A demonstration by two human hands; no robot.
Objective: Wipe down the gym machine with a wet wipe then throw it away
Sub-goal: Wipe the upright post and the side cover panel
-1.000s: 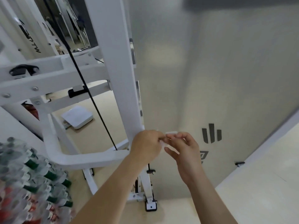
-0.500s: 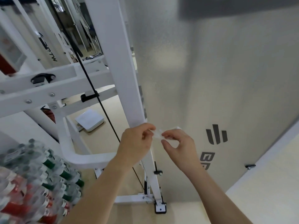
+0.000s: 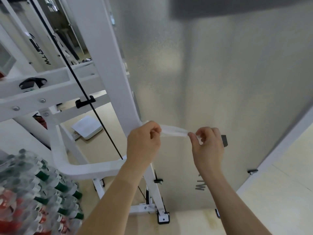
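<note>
Wet wipe (image 3: pixel 174 131) stretched horizontally btwn both hands, left hand (image 3: pixel 144 143) & right hand (image 3: pixel 207 146) each pinching an end, left nearer the machine's white upright (image 3: pixel 108 68).

Bright, soft daylight; blurred, warped edges.

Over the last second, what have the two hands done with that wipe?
The left hand and right hand have drawn apart, pulling the wet wipe from a small bunch into a stretched strip between them. Both still pinch its ends, close to the white machine post.
</note>
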